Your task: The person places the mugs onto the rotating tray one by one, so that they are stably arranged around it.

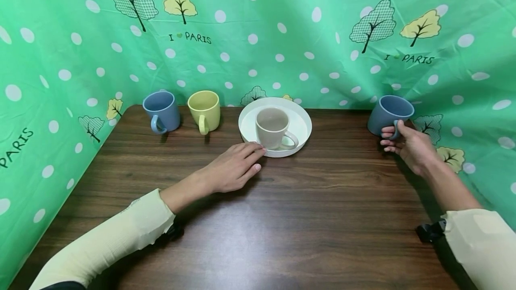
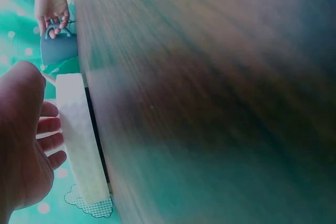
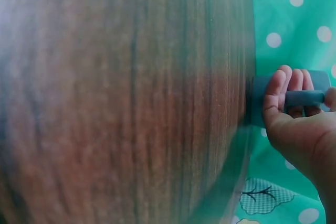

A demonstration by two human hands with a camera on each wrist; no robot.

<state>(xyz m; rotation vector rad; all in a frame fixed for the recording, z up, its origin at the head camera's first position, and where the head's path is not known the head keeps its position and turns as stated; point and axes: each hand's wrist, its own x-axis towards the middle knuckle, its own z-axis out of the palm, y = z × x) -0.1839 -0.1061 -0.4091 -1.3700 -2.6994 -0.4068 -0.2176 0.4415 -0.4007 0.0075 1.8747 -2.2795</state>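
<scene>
At the table's far right, my right hand (image 1: pixel 413 147) holds a blue mug (image 1: pixel 389 113) by its handle. The right wrist view shows the fingers curled around the mug's handle (image 3: pixel 304 98). My left hand (image 1: pixel 234 167) reaches to the near rim of a round white tray (image 1: pixel 304 122), its fingers loosely extended. In the left wrist view, its fingertips are beside the tray's side wall (image 2: pixel 79 135); I cannot tell whether they touch. Inside the tray stands an upright beige mug (image 1: pixel 269 131), handle toward the right.
A second blue mug (image 1: pixel 166 113) and a yellow mug (image 1: pixel 206 111) stand upright at the back left of the brown wooden table (image 1: pixel 282 218). A green polka-dot cloth (image 1: pixel 250 21) hangs behind the table and along its sides.
</scene>
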